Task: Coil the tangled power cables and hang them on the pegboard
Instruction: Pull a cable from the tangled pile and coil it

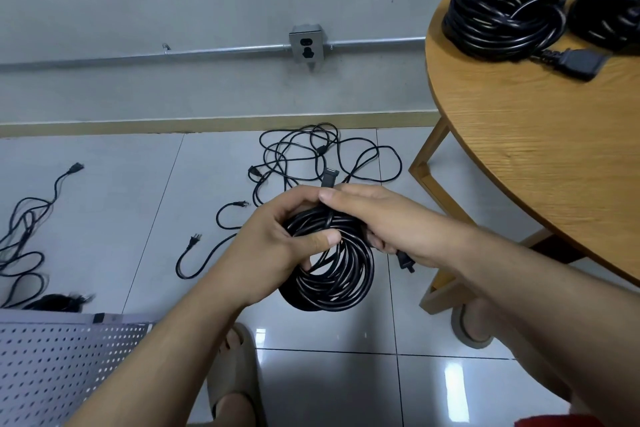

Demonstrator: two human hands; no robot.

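At the frame's centre both the left hand (277, 243) and right hand (381, 215) curl their fingers (298, 198) around a black coiled cable (346, 288).

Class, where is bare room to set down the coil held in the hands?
Free: the near half of the round table, in front of the coiled cables piled at its far edge; floor tiles between the sandals. Crowded: the tiles beyond the hands, strewn with tangled cable.

black coiled cable (332, 274), held upright, mid-air
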